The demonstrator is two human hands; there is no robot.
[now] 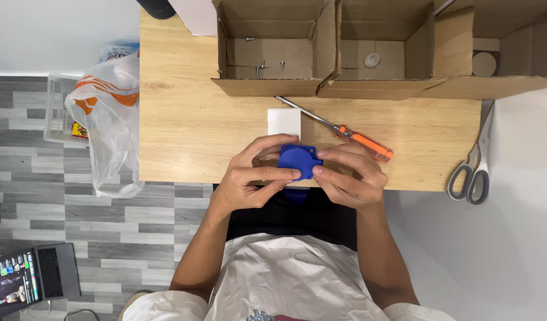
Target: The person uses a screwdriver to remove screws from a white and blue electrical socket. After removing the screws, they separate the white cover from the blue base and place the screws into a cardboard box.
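While pinched by left hand [245, 178] and right hand [348, 177], blue round part [298, 160] over table [184, 131] near edge, beside screwdriver [356, 138].

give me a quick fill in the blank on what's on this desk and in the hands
1. Both hands, the left hand and right hand, hold a round ____ plastic part.
2. The screwdriver on the wooden table has an ____ handle.
3. The scissors lie to the person's ____ side.
4. The loose screws lie in a ____ box.

Missing words: blue; orange; right; cardboard
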